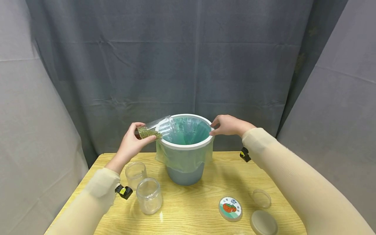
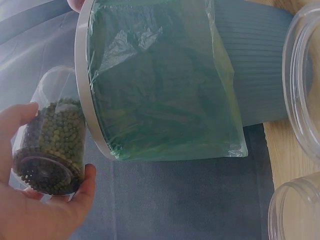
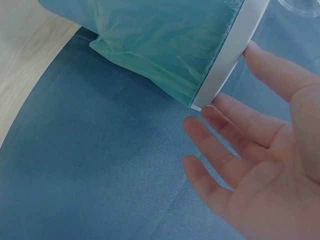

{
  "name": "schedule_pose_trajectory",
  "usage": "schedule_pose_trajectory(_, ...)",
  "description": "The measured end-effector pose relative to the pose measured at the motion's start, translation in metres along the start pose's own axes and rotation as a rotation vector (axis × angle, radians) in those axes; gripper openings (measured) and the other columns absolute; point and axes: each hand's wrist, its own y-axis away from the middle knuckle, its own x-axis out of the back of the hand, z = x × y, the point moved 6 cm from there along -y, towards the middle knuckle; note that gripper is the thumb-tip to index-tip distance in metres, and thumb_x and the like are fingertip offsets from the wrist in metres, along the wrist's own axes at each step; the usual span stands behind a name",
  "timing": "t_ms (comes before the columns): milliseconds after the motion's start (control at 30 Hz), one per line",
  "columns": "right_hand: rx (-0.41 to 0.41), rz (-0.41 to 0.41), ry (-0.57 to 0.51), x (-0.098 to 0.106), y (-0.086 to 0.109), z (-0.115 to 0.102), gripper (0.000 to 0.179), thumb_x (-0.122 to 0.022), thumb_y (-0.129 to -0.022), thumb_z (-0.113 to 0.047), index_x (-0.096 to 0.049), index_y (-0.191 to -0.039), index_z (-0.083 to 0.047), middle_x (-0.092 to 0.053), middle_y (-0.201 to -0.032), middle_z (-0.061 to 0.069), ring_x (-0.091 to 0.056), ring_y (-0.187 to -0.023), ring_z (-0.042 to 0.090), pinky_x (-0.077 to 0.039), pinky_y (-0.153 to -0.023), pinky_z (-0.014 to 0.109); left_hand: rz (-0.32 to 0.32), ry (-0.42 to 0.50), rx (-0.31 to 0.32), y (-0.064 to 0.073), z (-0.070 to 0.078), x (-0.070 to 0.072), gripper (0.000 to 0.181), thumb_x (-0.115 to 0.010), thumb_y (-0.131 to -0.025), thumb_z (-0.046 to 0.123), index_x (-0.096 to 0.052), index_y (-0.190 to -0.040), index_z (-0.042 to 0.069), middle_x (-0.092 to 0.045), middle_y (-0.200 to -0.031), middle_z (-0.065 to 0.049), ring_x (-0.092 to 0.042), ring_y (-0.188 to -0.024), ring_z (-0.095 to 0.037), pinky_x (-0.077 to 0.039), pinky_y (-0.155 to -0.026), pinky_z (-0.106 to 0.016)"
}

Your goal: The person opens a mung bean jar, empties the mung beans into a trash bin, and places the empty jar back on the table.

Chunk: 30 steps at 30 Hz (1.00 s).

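Note:
My left hand (image 1: pixel 131 143) grips a clear plastic jar (image 1: pixel 163 125) near its base. Green mung beans (image 2: pixel 62 132) lie in the jar's lower part. The jar is tilted, its mouth at the left of the bin's white rim (image 1: pixel 188 147). A green bag (image 1: pixel 188 130) lines the bin (image 1: pixel 185 174) and folds over its outside. At the rim's right side is my right hand (image 1: pixel 229 125); its thumb and foremost fingertips touch the rim, while the other fingers (image 3: pixel 215 150) stretch out loosely below. The inside bottom of the bin is hidden.
Two clear jars, a rear one (image 1: pixel 136 174) and a front one (image 1: pixel 149 197), stand upright left of the bin. A lid with a tomato picture (image 1: pixel 230 209), a plain lid (image 1: pixel 263 222) and a clear ring-like lid (image 1: pixel 261 198) lie on the wooden table (image 1: pixel 188 218). Grey curtains (image 1: pixel 188 65) enclose it.

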Motion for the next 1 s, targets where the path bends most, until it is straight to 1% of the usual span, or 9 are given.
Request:
schedule_pose_trajectory(167,0.0,-0.002,0.002,0.0004,0.0006,-0.0002,0.051,-0.074,-0.096,-0.029,-0.064,-0.135,0.002,-0.056,-0.143,0.023,-0.061,-0.125,0.038,-0.051,-0.105,0.051,-0.009,-0.007,0.004,-0.0019,0.0004,0.0008,0.073,-0.078,-0.091,0.041,-0.042,-0.148,0.015,-0.051,-0.135,-0.013,-0.05,-0.093,-0.025,-0.047,-0.073,-0.036)
schedule_pose_trajectory(233,-0.001,-0.003,0.0,0.0004,0.0006,0.0,0.051,-0.074,-0.096,-0.029,-0.064,-0.135,0.002,-0.056,-0.143,0.023,-0.06,-0.126,0.038,-0.051,-0.105,0.051,-0.014,-0.011,0.008,-0.0025,0.0008,0.0009,0.073,-0.079,-0.09,0.041,-0.042,-0.148,0.016,-0.051,-0.134,-0.012,-0.05,-0.093,-0.025,-0.047,-0.073,-0.036)
schedule_pose_trajectory(333,-0.002,-0.004,-0.004,0.0001,0.0001,0.001,0.051,-0.074,-0.096,-0.03,-0.064,-0.135,0.001,-0.056,-0.143,0.023,-0.06,-0.126,0.038,-0.051,-0.105,0.051,-0.018,-0.02,0.003,-0.003,0.0029,0.0013,0.072,-0.079,-0.09,0.041,-0.042,-0.148,0.017,-0.053,-0.121,-0.013,-0.049,-0.089,-0.024,-0.046,-0.071,-0.035)
schedule_pose_trajectory(400,-0.003,-0.004,-0.006,-0.0001,0.0,0.0021,0.051,-0.074,-0.096,-0.03,-0.064,-0.135,0.001,-0.056,-0.143,0.023,-0.06,-0.126,0.038,-0.051,-0.105,0.051,-0.02,-0.025,-0.003,-0.0037,0.0045,0.0014,0.072,-0.079,-0.09,0.041,-0.043,-0.148,0.016,-0.052,-0.11,-0.012,-0.047,-0.086,-0.024,-0.044,-0.069,-0.035)
schedule_pose_trajectory(500,-0.003,-0.005,-0.008,-0.0004,0.0003,0.0036,0.051,-0.074,-0.096,-0.03,-0.064,-0.136,0.001,-0.056,-0.143,0.023,-0.061,-0.126,0.038,-0.051,-0.105,0.051,-0.024,-0.024,-0.011,-0.004,0.0066,0.0011,0.073,-0.079,-0.09,0.04,-0.043,-0.148,0.014,-0.05,-0.105,-0.01,-0.046,-0.085,-0.023,-0.044,-0.069,-0.034)
schedule_pose_trajectory(667,-0.002,-0.003,-0.006,-0.0003,0.0011,0.0043,0.052,-0.074,-0.096,-0.031,-0.064,-0.135,0.001,-0.057,-0.143,0.023,-0.061,-0.126,0.038,-0.051,-0.105,0.051,-0.027,-0.017,-0.01,-0.0047,0.0075,0.0003,0.073,-0.079,-0.09,0.04,-0.044,-0.148,0.014,-0.052,-0.113,-0.011,-0.049,-0.09,-0.022,-0.045,-0.072,-0.033)
schedule_pose_trajectory(800,-0.003,-0.001,-0.005,0.0002,0.0018,0.0047,0.051,-0.074,-0.096,-0.03,-0.064,-0.135,0.002,-0.057,-0.142,0.023,-0.06,-0.126,0.038,-0.051,-0.105,0.051,-0.028,-0.013,-0.012,-0.0058,0.0082,-0.0004,0.073,-0.08,-0.09,0.039,-0.044,-0.148,0.014,-0.052,-0.114,-0.012,-0.05,-0.092,-0.023,-0.046,-0.073,-0.033)
schedule_pose_trajectory(1000,-0.003,0.001,-0.001,0.0011,0.0031,0.0036,0.051,-0.074,-0.096,-0.029,-0.064,-0.135,0.002,-0.058,-0.141,0.022,-0.062,-0.124,0.037,-0.052,-0.104,0.05,-0.031,-0.02,-0.008,-0.0082,0.0079,0.0,0.077,-0.081,-0.088,0.041,-0.044,-0.149,0.013,-0.052,-0.12,-0.013,-0.055,-0.102,-0.026,-0.048,-0.079,-0.033)
